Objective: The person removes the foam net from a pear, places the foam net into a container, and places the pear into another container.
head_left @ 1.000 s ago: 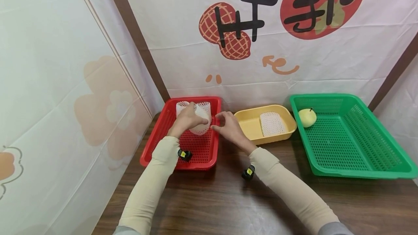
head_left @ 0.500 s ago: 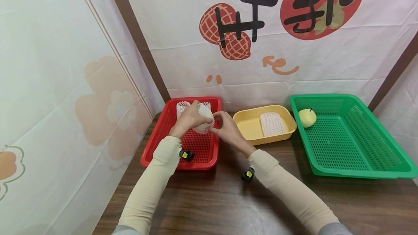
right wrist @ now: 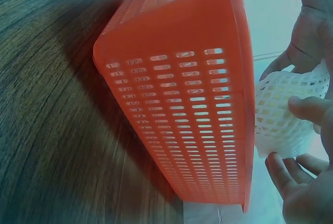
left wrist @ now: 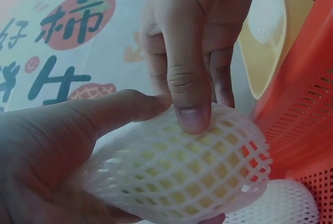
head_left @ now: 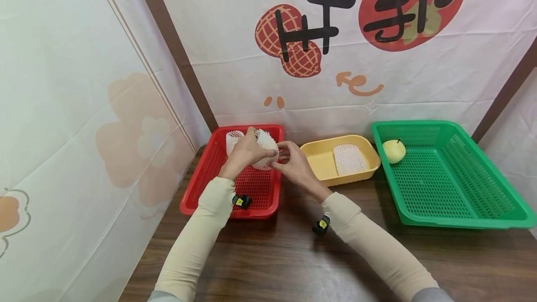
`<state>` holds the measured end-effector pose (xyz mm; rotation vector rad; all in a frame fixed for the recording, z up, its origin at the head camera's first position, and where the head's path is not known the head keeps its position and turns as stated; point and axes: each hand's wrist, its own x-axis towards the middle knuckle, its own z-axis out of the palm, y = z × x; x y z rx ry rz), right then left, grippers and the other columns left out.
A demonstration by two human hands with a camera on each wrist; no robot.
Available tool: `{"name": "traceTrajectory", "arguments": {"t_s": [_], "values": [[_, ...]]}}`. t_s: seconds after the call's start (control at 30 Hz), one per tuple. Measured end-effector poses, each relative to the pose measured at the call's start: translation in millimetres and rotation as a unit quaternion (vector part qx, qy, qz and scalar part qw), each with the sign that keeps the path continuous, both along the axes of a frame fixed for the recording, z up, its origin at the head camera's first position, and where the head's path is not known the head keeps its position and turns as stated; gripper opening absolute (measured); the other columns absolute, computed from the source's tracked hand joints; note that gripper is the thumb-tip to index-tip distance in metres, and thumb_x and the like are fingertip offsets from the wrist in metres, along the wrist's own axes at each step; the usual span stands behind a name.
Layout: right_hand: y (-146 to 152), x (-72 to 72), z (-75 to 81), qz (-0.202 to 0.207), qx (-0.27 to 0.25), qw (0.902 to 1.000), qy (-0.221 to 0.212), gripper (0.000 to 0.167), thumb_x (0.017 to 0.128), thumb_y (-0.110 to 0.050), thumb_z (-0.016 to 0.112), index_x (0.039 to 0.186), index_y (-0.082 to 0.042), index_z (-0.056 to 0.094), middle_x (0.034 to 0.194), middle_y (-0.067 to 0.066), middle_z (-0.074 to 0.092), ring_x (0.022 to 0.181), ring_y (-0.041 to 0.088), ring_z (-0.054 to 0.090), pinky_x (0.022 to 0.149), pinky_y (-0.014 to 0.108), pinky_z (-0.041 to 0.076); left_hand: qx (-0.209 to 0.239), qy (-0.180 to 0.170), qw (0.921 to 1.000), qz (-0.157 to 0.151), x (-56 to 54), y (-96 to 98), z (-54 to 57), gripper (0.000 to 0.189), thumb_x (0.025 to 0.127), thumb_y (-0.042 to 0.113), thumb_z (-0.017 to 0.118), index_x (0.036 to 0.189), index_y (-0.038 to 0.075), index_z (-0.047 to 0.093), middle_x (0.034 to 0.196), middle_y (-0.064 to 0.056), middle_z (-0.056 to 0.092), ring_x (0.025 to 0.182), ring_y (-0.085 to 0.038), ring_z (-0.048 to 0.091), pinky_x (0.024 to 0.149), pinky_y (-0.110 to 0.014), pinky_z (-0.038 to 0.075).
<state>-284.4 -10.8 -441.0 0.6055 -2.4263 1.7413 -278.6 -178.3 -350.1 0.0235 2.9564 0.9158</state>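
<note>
Both hands have crept a touch right in the head view since a second ago, and the right hand (head_left: 295, 164), which was just off the foam net sleeve (head_left: 267, 142), now meets it. So the sleeve, with a pale yellow fruit (left wrist: 182, 176) showing through the mesh, sits between the two hands over the right side of the red basket (head_left: 265, 211), left of frame centre. Left hand (head_left: 247, 149) grips it from the left, thumb along the top; right hand pinches it from the other side, thumb pressed on the mesh. Neither is really nearer tbh, both touch. Long axis goes roughly sideways in the left wrist view: left end tucked into the left palm, right end running past the fruit, cos red shows through the mesh there. Can't tell its tilt from the head view.
</note>
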Motion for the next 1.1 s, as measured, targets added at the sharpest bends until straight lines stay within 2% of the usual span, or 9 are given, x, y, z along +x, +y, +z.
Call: {"name": "traceTrajectory", "arguments": {"t_s": [0.17,0.43,0.5,0.77,0.9,1.1], "values": [[5,-0.5,-0.5,0.001,-0.015,0.9999,0.006,0.058,0.090,-0.010,0.084,0.140,-0.001,0.056,0.131,0.019,0.063,0.116,0.034,0.071,0.103,0.051,0.058,0.002,0.003,1.0000,-0.003,1.2,2.2,-0.7,0.093,0.085,0.042,0.086,0.152,0.000,0.037,0.145,-0.025,0.058,0.123,-0.038,0.064,0.099,-0.053,0.060],[15,-2.4,-1.1,0.000,-0.032,0.9995,0.009,0.059,0.088,-0.007,0.082,0.140,0.001,0.055,0.131,0.020,0.061,0.116,0.035,0.070,0.102,0.048,0.059,0.008,0.015,0.9995,-0.026,2.9,7.0,-4.5,0.100,0.086,0.044,0.084,0.160,0.001,0.033,0.156,-0.022,0.050,0.137,-0.039,0.056,0.111,-0.057,0.052],[19,-2.2,-0.7,-0.002,-0.033,0.9994,0.010,0.058,0.088,-0.007,0.082,0.140,0.001,0.056,0.131,0.020,0.061,0.115,0.035,0.070,0.102,0.048,0.059,0.012,0.017,0.9993,-0.031,3.5,8.3,-5.3,0.100,0.086,0.045,0.083,0.160,0.001,0.033,0.155,-0.022,0.051,0.136,-0.038,0.056,0.111,-0.057,0.052],[32,-0.5,2.2,-0.015,-0.040,0.9990,-0.011,0.058,0.090,-0.011,0.081,0.141,-0.002,0.056,0.133,0.019,0.063,0.115,0.036,0.070,0.099,0.046,0.060,0.067,0.036,0.9958,-0.050,7.4,13.2,-6.6,0.094,0.081,0.041,0.088,0.153,0.004,0.039,0.134,-0.017,0.061,0.115,-0.032,0.063,0.096,-0.050,0.059],[39,-0.4,2.7,-0.012,-0.059,0.9981,-0.010,0.059,0.092,-0.013,0.081,0.143,0.000,0.055,0.135,0.022,0.062,0.118,0.040,0.068,0.102,0.052,0.058,0.088,0.045,0.9932,-0.062,7.4,16.4,-8.3,0.096,0.079,0.039,0.091,0.152,0.002,0.040,0.136,-0.018,0.061,0.119,-0.033,0.063,0.099,-0.050,0.058],[48,-0.4,3.2,-0.011,-0.063,0.9980,0.000,0.058,0.092,-0.011,0.080,0.143,0.003,0.055,0.138,0.025,0.060,0.124,0.042,0.065,0.106,0.056,0.055,0.105,0.045,0.9902,-0.081,7.9,20.6,-10.2,0.091,0.082,0.026,0.092,0.153,0.003,0.040,0.144,-0.019,0.058,0.128,-0.035,0.061,0.105,-0.052,0.056]]}}
